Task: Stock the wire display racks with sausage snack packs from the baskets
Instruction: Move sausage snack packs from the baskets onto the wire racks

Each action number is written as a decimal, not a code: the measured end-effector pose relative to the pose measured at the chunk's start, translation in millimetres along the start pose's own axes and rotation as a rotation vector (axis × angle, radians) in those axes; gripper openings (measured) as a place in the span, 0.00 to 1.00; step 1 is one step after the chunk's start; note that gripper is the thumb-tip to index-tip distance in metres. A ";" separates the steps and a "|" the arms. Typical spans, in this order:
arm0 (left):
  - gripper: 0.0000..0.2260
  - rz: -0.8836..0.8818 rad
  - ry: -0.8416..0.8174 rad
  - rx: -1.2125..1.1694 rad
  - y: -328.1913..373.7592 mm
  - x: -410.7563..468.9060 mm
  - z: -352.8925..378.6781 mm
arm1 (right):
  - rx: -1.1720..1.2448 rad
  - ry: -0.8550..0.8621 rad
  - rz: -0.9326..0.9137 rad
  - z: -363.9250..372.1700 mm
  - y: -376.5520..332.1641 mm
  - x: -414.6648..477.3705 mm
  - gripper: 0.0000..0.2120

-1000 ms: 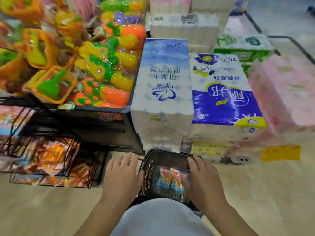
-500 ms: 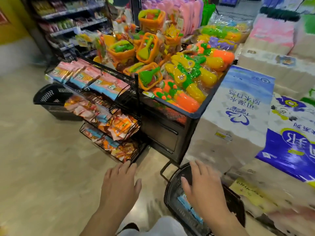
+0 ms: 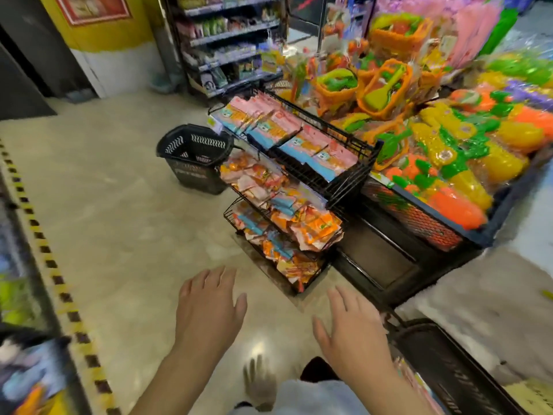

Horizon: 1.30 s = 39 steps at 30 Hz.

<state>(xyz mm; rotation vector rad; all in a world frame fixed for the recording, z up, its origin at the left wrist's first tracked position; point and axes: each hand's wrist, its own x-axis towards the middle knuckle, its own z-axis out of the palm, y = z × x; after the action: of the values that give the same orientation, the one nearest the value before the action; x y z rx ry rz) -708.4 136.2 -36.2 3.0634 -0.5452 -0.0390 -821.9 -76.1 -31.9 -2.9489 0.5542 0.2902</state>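
Note:
A black wire display rack (image 3: 350, 187) with three tiers stands on the floor at centre. Its top tier holds pink and blue sausage snack packs (image 3: 287, 130); the lower tiers hold orange and blue packs (image 3: 299, 223). A black basket (image 3: 194, 157) stands on the floor left of the rack. A second black basket (image 3: 454, 369) is at the lower right, its inside mostly hidden. My left hand (image 3: 209, 310) and my right hand (image 3: 350, 330) hover over the floor in front of the rack, fingers spread, holding nothing.
A bin of bagged plastic toys (image 3: 449, 139) stands behind and right of the rack. White tissue bales (image 3: 493, 295) lie at the right. Store shelves (image 3: 227, 40) stand at the back, a yellow pillar (image 3: 101, 34) far left, and yellow-black floor tape (image 3: 57, 280) at the left.
The view has swung left from the tissue bales to the wire rack and far basket. Both hands have come off the near basket's rim and now hover over the floor, empty.

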 end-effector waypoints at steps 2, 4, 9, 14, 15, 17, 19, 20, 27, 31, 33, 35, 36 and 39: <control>0.22 -0.023 0.006 -0.004 -23.6 19.3 6.0 | -0.002 -0.009 -0.025 -2.5 -20.9 24.8 0.28; 0.20 -0.055 0.016 -0.002 -44.8 41.3 11.4 | 0.005 0.014 -0.054 -2.7 -38.0 57.7 0.26; 0.24 -0.127 -0.015 0.006 -84.2 112.7 16.6 | 0.058 0.075 -0.125 -8.6 -77.0 166.1 0.29; 0.21 -0.164 0.001 0.044 -119.0 194.8 4.3 | 0.142 0.113 -0.151 -37.8 -115.1 273.7 0.27; 0.21 -0.167 0.004 0.050 -125.1 214.1 1.7 | 0.144 0.129 -0.160 -44.2 -121.4 294.1 0.27; 0.21 -0.175 0.010 0.040 -135.3 253.0 -2.4 | 0.115 0.127 -0.179 -54.6 -131.9 332.3 0.29; 0.23 -0.165 0.010 0.015 -141.7 289.0 -7.7 | 0.090 0.103 -0.188 -67.0 -140.5 365.8 0.31; 0.23 -0.152 0.007 0.005 -143.6 306.2 -10.8 | 0.080 0.102 -0.181 -72.3 -143.4 380.8 0.32; 0.26 0.034 -0.007 -0.045 -165.6 436.7 -10.4 | 0.120 0.168 -0.029 -76.9 -170.6 464.3 0.30; 0.22 0.183 -0.017 -0.074 -174.0 520.5 -19.4 | 0.097 0.100 0.163 -80.9 -196.7 495.0 0.32; 0.16 0.260 -0.024 -0.102 -174.1 560.0 -25.1 | 0.075 0.083 0.227 -83.5 -207.9 507.0 0.33; 0.14 0.344 -0.027 -0.118 -170.4 593.1 -27.3 | 0.060 0.085 0.299 -78.9 -216.4 516.7 0.30; 0.15 0.377 -0.035 -0.134 -167.2 607.4 -29.0 | 0.083 0.096 0.338 -78.0 -219.4 522.2 0.30; 0.18 0.461 -0.097 -0.143 -153.0 643.4 -32.2 | 0.146 0.132 0.445 -79.6 -223.6 539.7 0.31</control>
<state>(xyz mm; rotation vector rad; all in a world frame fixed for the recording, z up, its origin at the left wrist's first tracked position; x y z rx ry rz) -51.1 58.4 -21.8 2.7326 -1.1810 -0.2054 -232.6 -68.7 -48.4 -2.6877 1.1954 0.0890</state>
